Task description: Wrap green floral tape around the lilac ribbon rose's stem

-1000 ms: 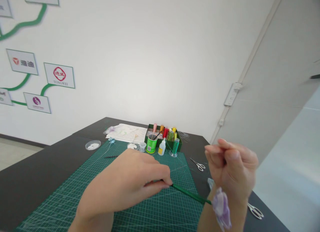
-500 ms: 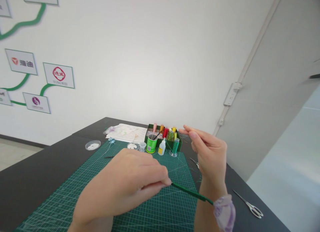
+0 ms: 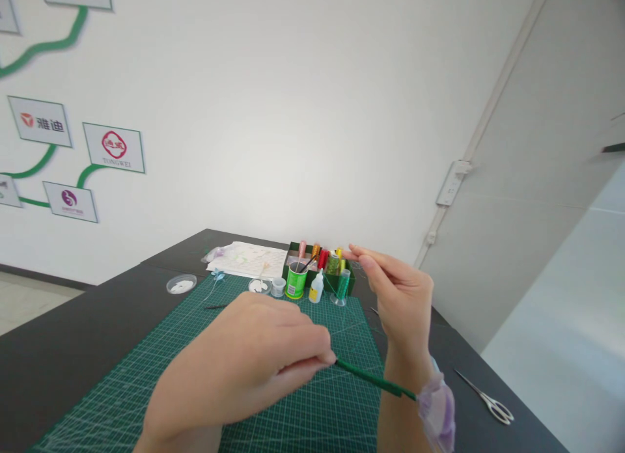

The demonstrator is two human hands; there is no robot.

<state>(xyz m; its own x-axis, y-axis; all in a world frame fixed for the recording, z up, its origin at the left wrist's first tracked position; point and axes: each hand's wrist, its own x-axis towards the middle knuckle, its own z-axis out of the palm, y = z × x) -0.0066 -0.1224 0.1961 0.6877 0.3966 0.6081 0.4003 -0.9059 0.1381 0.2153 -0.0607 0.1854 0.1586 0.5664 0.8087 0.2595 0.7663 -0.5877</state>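
My left hand [image 3: 244, 368] is closed, its thumb and fingertips pinching a thin green-wrapped flower stem [image 3: 368, 377]. The stem slants down to the right and ends at a pale purple and white flower [image 3: 436, 407], which overlaps my right wrist in the view. Higher up, my right hand [image 3: 400, 293] has thumb and forefinger pressed together in a pinch, pointing left toward the spools. Whatever lies between those fingertips is too fine to make out. Below both hands spreads a green cutting mat [image 3: 303, 414].
Scissors [image 3: 488, 401] lie on the black table at right. Behind the mat stand a green can [image 3: 295, 284], a glue bottle [image 3: 316, 289], a green thread spool [image 3: 343, 284] and a box [image 3: 312, 280] of coloured spools. A shallow dish [image 3: 181, 284] holds white pieces.
My right hand has shifted slightly left, its fingertips still pinched. The flower has turned a little, while my left hand keeps its hold on the stem almost in place.
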